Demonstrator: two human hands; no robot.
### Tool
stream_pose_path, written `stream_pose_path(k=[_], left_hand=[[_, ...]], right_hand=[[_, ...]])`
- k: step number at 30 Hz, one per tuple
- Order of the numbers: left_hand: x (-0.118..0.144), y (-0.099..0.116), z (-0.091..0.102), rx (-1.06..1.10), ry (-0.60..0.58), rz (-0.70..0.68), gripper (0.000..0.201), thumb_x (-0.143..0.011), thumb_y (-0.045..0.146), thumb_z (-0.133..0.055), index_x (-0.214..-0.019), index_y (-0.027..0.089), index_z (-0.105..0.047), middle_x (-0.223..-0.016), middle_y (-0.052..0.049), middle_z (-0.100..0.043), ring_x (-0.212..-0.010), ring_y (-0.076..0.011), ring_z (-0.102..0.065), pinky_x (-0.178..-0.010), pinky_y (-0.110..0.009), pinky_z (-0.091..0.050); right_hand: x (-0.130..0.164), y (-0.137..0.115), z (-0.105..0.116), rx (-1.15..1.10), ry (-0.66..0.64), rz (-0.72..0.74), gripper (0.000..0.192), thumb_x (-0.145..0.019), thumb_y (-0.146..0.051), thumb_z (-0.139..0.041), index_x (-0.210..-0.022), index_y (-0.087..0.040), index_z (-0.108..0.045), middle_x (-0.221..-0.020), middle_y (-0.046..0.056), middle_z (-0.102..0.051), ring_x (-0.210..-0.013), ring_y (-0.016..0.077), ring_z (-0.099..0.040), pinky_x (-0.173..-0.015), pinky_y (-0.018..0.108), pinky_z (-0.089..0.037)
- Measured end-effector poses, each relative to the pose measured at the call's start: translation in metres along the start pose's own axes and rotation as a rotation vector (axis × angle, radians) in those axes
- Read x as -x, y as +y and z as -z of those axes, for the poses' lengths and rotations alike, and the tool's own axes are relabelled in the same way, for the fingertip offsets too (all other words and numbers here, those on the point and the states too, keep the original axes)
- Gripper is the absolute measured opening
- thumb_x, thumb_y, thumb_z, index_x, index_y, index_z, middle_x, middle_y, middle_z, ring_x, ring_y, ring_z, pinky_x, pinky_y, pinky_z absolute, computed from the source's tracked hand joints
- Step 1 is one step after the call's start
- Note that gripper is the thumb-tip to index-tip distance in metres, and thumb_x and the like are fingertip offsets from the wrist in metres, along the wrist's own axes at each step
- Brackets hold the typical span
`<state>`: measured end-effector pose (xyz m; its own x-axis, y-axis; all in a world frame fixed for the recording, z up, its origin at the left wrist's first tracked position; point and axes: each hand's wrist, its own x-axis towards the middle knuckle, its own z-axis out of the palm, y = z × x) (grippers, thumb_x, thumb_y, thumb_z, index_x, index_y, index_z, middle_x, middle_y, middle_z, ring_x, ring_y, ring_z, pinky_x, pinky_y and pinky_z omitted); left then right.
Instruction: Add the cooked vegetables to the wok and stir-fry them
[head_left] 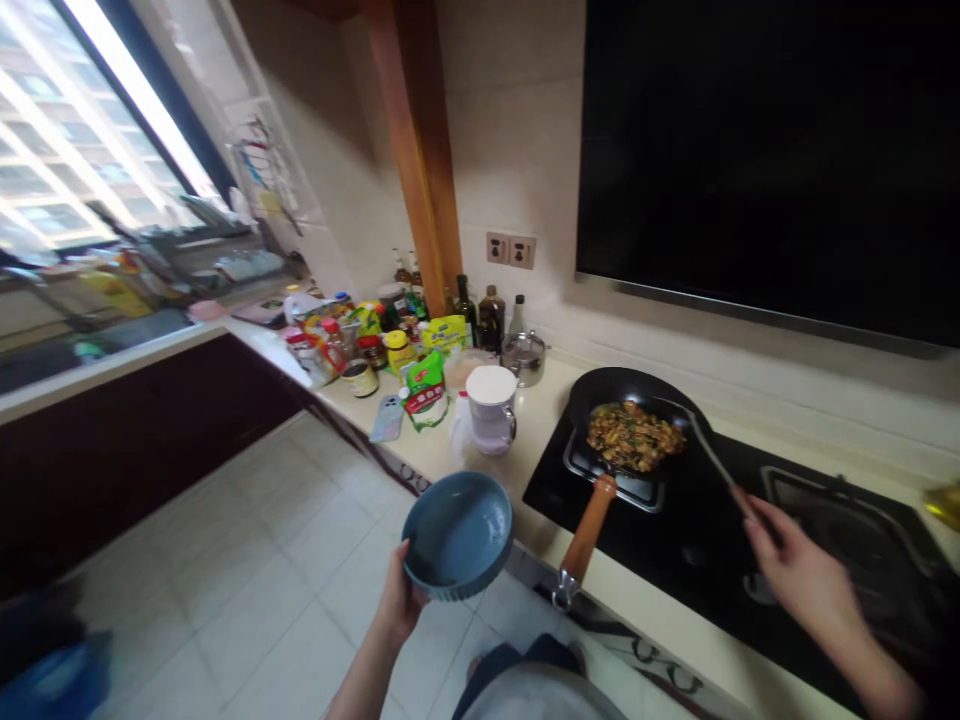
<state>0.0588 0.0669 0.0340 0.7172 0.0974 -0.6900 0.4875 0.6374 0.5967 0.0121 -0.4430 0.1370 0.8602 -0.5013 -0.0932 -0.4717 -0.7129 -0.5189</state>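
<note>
Food (634, 436) sits cooked in the pan (600, 395), none yet in the empty bowl (457, 533) gripped by the left hand (397, 603); the right hand (795, 570) grips the spatula (712, 455).

One blue bowl (457, 535), one pan (634, 432), one spatula (709, 452), two hands.

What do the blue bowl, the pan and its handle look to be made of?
Blue bowl, held by the left hand: likely glazed ceramic, with a soft sheen and a ribbed outer wall. Pan: dark metal, matte black, probably coated. Pan handle: looks like wood, warm orange-brown, with a metal end piece.
</note>
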Motion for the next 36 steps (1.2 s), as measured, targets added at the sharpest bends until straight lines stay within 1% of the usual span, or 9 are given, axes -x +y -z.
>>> stream_pose_path(k=[5,11,14,16,19,22,30,33,36], left_hand=[[-0.024,0.010,-0.002,-0.063,-0.049,0.006,0.028,-0.066,0.040,-0.066,-0.059,0.020,-0.049,-0.037,0.005,-0.050,-0.030,-0.0122,-0.045,-0.032,-0.022,-0.031],[-0.036,0.025,-0.003,-0.052,-0.046,-0.005,0.024,-0.065,0.040,-0.066,-0.071,0.019,-0.058,-0.046,0.004,-0.059,-0.035,-0.0140,-0.051,-0.036,-0.023,-0.038],[-0.040,0.031,0.001,-0.052,-0.049,-0.012,0.026,-0.066,0.042,-0.066,-0.071,0.018,-0.058,-0.045,0.004,-0.058,-0.035,-0.0134,-0.050,-0.035,-0.023,-0.036],[-0.044,0.035,0.004,-0.057,-0.057,-0.034,0.027,-0.067,0.043,-0.066,-0.072,0.018,-0.058,-0.046,0.004,-0.058,-0.036,-0.0130,-0.050,-0.035,-0.022,-0.036],[-0.052,0.038,0.008,-0.086,-0.035,-0.056,0.029,-0.067,0.045,-0.066,-0.066,0.018,-0.055,-0.040,0.006,-0.050,-0.032,-0.0106,-0.043,-0.034,-0.021,-0.031],[-0.062,0.041,0.010,-0.134,-0.036,-0.036,0.033,-0.065,0.046,-0.067,-0.060,0.019,-0.049,-0.037,0.007,-0.045,-0.030,-0.0092,-0.039,-0.033,-0.020,-0.028],[-0.096,0.059,-0.010,-0.190,-0.064,0.001,0.028,-0.059,0.041,-0.069,-0.065,0.020,-0.052,-0.040,0.008,-0.050,-0.033,-0.0096,-0.043,-0.034,-0.019,-0.031],[-0.108,0.067,-0.024,-0.194,-0.074,-0.020,0.023,-0.060,0.034,-0.068,-0.076,0.021,-0.058,-0.052,0.006,-0.061,-0.039,-0.0109,-0.050,-0.037,-0.019,-0.037],[-0.115,0.067,-0.032,-0.196,-0.091,-0.003,0.021,-0.063,0.031,-0.066,-0.081,0.022,-0.060,-0.064,0.005,-0.066,-0.048,-0.0131,-0.057,-0.043,-0.022,-0.045]], right_hand=[[-0.007,-0.033,-0.038,0.289,0.164,0.124,0.046,-0.092,-0.037,-0.030,-0.129,-0.018,-0.048,-0.100,0.012,-0.064,-0.084,0.0261,-0.064,-0.073,0.039,-0.051],[-0.004,-0.054,-0.032,0.501,0.128,0.201,0.044,-0.092,-0.035,-0.035,-0.129,-0.016,-0.050,-0.102,0.016,-0.062,-0.086,0.0297,-0.063,-0.073,0.043,-0.050],[-0.008,-0.118,-0.045,0.398,0.122,0.451,0.043,-0.092,-0.038,-0.039,-0.128,-0.016,-0.049,-0.115,0.017,-0.058,-0.101,0.0307,-0.058,-0.085,0.043,-0.047],[-0.015,-0.177,-0.071,0.171,-0.059,0.573,0.044,-0.091,-0.038,-0.044,-0.130,-0.018,-0.046,-0.121,0.014,-0.056,-0.096,0.0245,-0.061,-0.085,0.037,-0.047],[-0.028,-0.260,-0.124,-0.052,-0.276,0.537,0.045,-0.083,-0.034,-0.059,-0.123,-0.015,-0.049,-0.114,0.014,-0.059,-0.075,0.0182,-0.063,-0.077,0.033,-0.048],[-0.042,-0.306,-0.164,-0.129,-0.347,0.445,0.022,-0.092,-0.028,-0.044,-0.105,-0.014,-0.055,-0.090,0.009,-0.067,-0.063,0.0152,-0.062,-0.065,0.028,-0.046],[-0.065,-0.335,-0.184,-0.144,-0.165,0.356,0.018,-0.093,-0.027,-0.042,-0.096,-0.017,-0.056,-0.090,0.009,-0.068,-0.085,0.0209,-0.062,-0.072,0.028,-0.042],[-0.064,-0.324,-0.157,-0.167,-0.144,0.378,0.031,-0.086,-0.036,-0.055,-0.112,-0.019,-0.052,-0.106,0.009,-0.066,-0.092,0.0209,-0.061,-0.075,0.029,-0.043],[-0.052,-0.266,-0.101,-0.093,-0.050,0.474,0.033,-0.087,-0.038,-0.052,-0.116,-0.021,-0.052,-0.117,0.008,-0.061,-0.099,0.0210,-0.059,-0.082,0.030,-0.043]])
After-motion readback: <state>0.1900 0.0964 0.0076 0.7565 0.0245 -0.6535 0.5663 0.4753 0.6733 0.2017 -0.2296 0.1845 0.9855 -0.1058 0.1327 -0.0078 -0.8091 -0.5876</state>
